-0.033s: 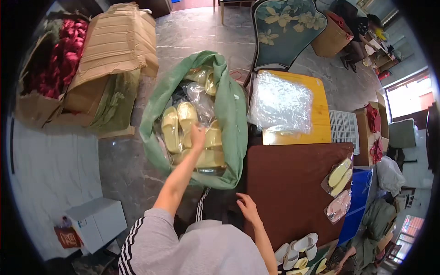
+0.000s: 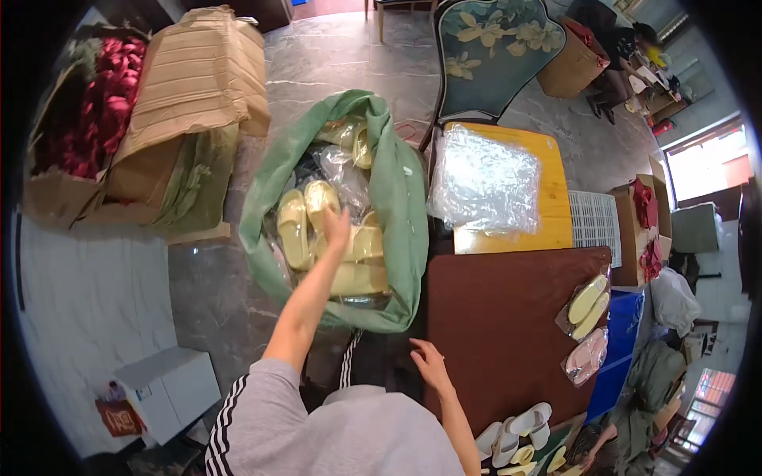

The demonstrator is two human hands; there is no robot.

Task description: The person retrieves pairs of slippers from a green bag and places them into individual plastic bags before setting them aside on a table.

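Note:
A green woven sack (image 2: 403,230) with its rim rolled open holds several gold slippers in clear plastic bags. My left hand (image 2: 337,230) reaches down into it, its fingers closed at the inner part of a gold slipper (image 2: 321,197). Beside that slipper lies its bagged match (image 2: 293,226), and another gold slipper (image 2: 357,279) lies crosswise nearer to me. My right hand (image 2: 431,365) rests at the left edge of the brown table (image 2: 508,325), fingers apart and holding nothing.
Clear plastic bags (image 2: 488,178) cover a yellow board. Bagged yellow slippers (image 2: 589,308) and pink slippers (image 2: 586,357) lie at the table's right edge, white slippers (image 2: 504,444) near me. Cardboard boxes (image 2: 194,75) stand left, a chair (image 2: 502,55) ahead. Another person (image 2: 615,75) sits far right.
My left hand has shifted slightly left over the slipper inside the sack. The view has moved a little; my right hand stays at the table edge.

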